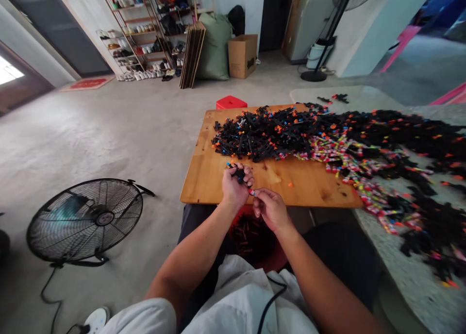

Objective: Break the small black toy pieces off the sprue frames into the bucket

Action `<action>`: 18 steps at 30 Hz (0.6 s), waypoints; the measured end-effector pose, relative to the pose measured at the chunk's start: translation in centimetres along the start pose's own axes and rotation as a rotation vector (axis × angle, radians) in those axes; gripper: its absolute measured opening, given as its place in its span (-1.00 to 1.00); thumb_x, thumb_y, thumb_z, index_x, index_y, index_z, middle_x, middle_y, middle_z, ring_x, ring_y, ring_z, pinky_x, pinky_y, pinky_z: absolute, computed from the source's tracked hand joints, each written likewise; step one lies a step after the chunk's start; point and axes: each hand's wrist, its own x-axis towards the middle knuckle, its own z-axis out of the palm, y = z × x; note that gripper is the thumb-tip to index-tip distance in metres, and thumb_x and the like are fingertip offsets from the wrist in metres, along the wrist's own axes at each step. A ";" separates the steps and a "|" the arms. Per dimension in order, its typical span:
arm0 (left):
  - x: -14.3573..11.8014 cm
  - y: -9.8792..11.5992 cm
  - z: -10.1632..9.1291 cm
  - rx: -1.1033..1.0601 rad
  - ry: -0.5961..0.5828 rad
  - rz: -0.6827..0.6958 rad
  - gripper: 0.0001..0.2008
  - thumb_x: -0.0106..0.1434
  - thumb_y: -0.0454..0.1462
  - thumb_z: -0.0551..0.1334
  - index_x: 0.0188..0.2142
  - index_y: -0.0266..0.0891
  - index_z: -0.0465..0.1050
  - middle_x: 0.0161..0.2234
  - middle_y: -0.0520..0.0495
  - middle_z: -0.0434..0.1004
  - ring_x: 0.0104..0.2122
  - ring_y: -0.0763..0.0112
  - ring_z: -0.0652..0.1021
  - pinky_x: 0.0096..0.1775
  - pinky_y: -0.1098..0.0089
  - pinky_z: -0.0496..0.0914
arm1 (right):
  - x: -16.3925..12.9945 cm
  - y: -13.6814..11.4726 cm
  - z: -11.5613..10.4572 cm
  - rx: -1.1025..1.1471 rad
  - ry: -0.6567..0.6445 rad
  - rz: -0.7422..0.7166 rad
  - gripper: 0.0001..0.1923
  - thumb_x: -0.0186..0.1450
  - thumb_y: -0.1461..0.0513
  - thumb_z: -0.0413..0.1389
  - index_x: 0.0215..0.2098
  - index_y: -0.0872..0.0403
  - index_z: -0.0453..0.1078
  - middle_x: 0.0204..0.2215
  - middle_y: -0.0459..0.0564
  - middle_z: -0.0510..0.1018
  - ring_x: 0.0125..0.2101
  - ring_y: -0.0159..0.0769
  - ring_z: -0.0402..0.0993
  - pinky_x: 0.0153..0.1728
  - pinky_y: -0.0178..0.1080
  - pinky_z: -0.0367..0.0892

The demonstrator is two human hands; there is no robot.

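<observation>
My left hand [233, 188] is closed around small black plastic toy pieces [239, 175] with blue tips, held just in front of the wooden board's near edge. My right hand [272, 208] is closed in a pinch on a small red-and-white piece [251, 192], which meets the underside of my left hand. Whether it joins the black pieces is hidden by the fingers. Beyond both hands, a heap of black plastic pieces [260, 135] with orange and blue bits lies on the wooden board [207, 181]. Brightly coloured little tubes [338, 152] spread out to its right.
Between my legs is a red tub [278, 258] with dark pieces inside. A grey stone-patterned table [395, 271] at right bears more heaps. A red stool [231, 102] stands behind the board. On the floor at left are a black fan [104, 217] and its cord.
</observation>
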 end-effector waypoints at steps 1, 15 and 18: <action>0.0 -0.1 0.0 0.007 -0.006 0.002 -0.96 0.25 -0.28 0.13 -0.34 -0.20 0.30 -0.48 0.00 0.29 -0.59 0.51 0.23 -0.55 0.49 0.17 | 0.0 0.0 0.0 0.007 0.001 0.002 -0.70 0.13 0.06 0.41 -0.44 0.07 0.46 -0.66 -0.21 0.43 -0.76 -0.47 0.26 -0.76 -0.38 0.11; 0.1 -1.2 -0.7 0.052 0.006 0.020 -0.94 0.20 -0.28 0.16 -0.33 -0.18 0.29 -0.47 0.02 0.30 -0.61 0.52 0.23 -0.55 0.48 0.15 | -0.2 0.1 -0.1 0.132 0.051 0.039 -0.70 0.05 0.10 0.44 -0.44 0.07 0.47 -0.66 -0.22 0.43 -0.75 -0.49 0.25 -0.76 -0.39 0.16; 0.1 -1.3 -0.9 0.092 0.038 0.043 -0.93 0.19 -0.27 0.17 -0.32 -0.16 0.27 -0.49 0.04 0.30 -0.63 0.52 0.21 -0.56 0.48 0.14 | -0.3 0.4 0.2 0.195 0.100 0.036 -0.69 0.04 0.11 0.45 -0.43 0.07 0.46 -0.61 -0.17 0.49 -0.69 -0.47 0.34 -0.70 -0.39 0.28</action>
